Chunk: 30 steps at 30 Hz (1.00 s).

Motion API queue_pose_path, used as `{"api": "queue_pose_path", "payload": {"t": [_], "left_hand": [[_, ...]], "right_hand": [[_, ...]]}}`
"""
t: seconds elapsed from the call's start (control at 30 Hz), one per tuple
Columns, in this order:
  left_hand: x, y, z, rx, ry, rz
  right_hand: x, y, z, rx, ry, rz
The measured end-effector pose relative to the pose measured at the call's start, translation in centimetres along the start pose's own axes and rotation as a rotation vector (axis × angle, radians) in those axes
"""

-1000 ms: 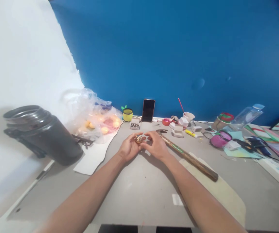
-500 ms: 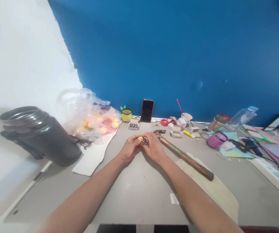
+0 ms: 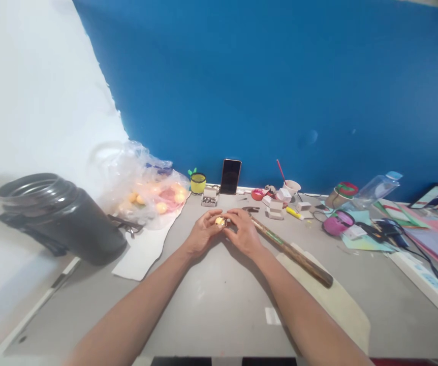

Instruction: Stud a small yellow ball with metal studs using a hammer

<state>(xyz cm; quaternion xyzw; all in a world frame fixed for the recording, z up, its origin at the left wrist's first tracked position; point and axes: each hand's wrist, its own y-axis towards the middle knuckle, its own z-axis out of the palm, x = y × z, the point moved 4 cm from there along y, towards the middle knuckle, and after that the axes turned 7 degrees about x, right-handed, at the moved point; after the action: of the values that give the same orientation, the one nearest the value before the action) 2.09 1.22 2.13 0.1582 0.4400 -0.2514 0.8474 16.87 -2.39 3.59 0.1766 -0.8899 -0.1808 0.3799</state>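
Observation:
A small round yellow object [image 3: 220, 221] with dark marks is held between the fingertips of both hands over the middle of the grey table. My left hand [image 3: 202, 234] grips it from the left, thumb and fingers curled round it. From the right, my right hand [image 3: 245, 233] pinches it with thumb and fingers; its far side is hidden. Just right of my right hand lies a hammer [image 3: 295, 254], its head partly behind the fingers. Beyond the hands stands a small open box [image 3: 209, 197] with dark pieces in it.
A large dark bottle [image 3: 66, 218] leans at the left beside a clear plastic bag [image 3: 146, 188] of orange balls. A phone [image 3: 230, 176] stands against the blue wall. At the right are a paper cup [image 3: 291, 187], a pink pouch [image 3: 338, 222], a plastic bottle [image 3: 379, 189] and a power strip [image 3: 420, 274].
The yellow side of the small object shows more now, and the fingers round it have shifted slightly. The whole view has moved a little.

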Motion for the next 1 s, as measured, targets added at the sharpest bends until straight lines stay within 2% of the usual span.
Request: {"api": "queue_pose_path", "payload": {"t": [0.27, 0.4, 0.5, 0.77, 1.0], "left_hand": [[-0.3, 0.0, 0.0, 0.028, -0.023, -0.038], [0.0, 0.2, -0.6, -0.002, 0.025, -0.068], [0.3, 0.4, -0.9, -0.026, -0.040, -0.051], [0.9, 0.2, -0.7, -0.043, -0.101, -0.070], [0.4, 0.2, -0.7, -0.018, 0.036, -0.055]], "right_hand": [[0.0, 0.2, -0.4, -0.038, 0.014, 0.033], [-0.1, 0.2, -0.1, -0.007, 0.029, 0.022], [-0.3, 0.1, 0.1, -0.010, 0.045, 0.054], [-0.3, 0.3, 0.4, -0.041, 0.110, 0.119], [-0.2, 0.5, 0.1, 0.072, 0.239, 0.125]]}}
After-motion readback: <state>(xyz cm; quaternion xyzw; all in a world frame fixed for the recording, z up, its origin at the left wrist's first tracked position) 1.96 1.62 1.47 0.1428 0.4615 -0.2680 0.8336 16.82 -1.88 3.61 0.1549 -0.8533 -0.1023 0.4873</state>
